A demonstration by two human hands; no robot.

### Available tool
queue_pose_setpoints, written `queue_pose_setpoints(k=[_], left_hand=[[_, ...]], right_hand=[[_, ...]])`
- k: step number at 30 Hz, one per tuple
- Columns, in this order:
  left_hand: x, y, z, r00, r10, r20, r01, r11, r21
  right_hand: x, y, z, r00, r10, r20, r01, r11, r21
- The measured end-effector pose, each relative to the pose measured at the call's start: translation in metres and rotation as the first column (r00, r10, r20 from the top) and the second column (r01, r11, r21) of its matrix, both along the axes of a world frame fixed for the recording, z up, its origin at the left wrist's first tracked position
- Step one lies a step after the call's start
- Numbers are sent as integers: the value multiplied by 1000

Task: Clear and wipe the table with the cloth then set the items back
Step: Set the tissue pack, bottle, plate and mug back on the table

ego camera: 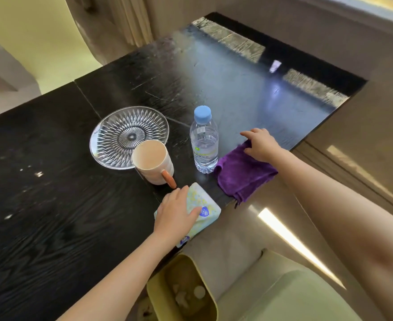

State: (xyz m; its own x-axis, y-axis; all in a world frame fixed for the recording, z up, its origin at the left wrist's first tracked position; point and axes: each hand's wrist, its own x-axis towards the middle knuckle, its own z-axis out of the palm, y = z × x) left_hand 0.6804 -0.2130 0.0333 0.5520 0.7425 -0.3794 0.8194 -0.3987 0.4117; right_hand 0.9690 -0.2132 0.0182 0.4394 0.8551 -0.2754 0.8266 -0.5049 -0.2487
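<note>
On the black wooden table point(51, 205) lie a clear cut-glass plate point(121, 133), a cream mug point(152, 164) with an orange handle, and a water bottle point(204, 144) with a blue cap. My left hand point(175, 213) lies over a pale tissue pack point(205, 210) at the table's near edge, fingers wrapped on it. My right hand point(261, 144) rests flat on the far end of a purple cloth point(243, 176), which hangs slightly over the table edge. The fingers are spread.
A yellow waste bin point(183, 290) with crumpled scraps stands on the floor below the table edge. A pale green chair seat point(295, 295) is at the lower right. Another chair point(58, 42) stands beyond the table at the upper left.
</note>
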Motion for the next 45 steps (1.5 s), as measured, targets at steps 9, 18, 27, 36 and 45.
queue_pose_setpoints(k=[9,18,27,36,45], left_hand=[[-24,3,-6,977,-153,-148,156,988,5],[-45,-9,6,999,-34,-41,41,981,188],[-109,14,75,991,105,88,-111,992,65],[-220,60,130,924,335,186,-361,924,129],[-414,109,115,722,678,139,-692,705,153]], right_hand=[[-80,7,46,712,144,-687,55,964,259],[-114,7,43,767,8,-641,274,900,339],[-154,19,133,799,32,-601,243,896,371],[-254,62,218,770,174,-614,142,891,430],[-411,132,197,651,253,-716,72,918,389]])
